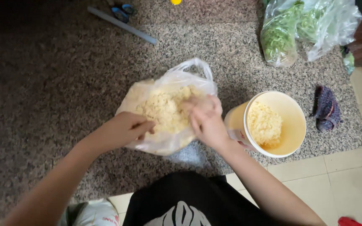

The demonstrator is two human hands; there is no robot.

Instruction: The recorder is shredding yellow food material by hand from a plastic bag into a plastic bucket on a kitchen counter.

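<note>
Speckled granite counter (63,83) with pale floor tiles (348,184) along its near edge, and in the middle lies a clear plastic bag of yellow crumbly grain (164,111). Just right of the bag stands a cream tub (292,125) part-filled with the same grain; beyond the tub lie bags of greens (279,39) and, right of it, a dark cloth (327,109). Left hand (124,129) pinches the bag's near edge with curled fingers, while the right hand (206,119) is inside the bag, fingers bunched on the grain, blurred.

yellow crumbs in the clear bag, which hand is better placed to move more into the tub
Right, probably. The right hand is already in the crumbs beside the tub; the left hand grips the bag.
</note>
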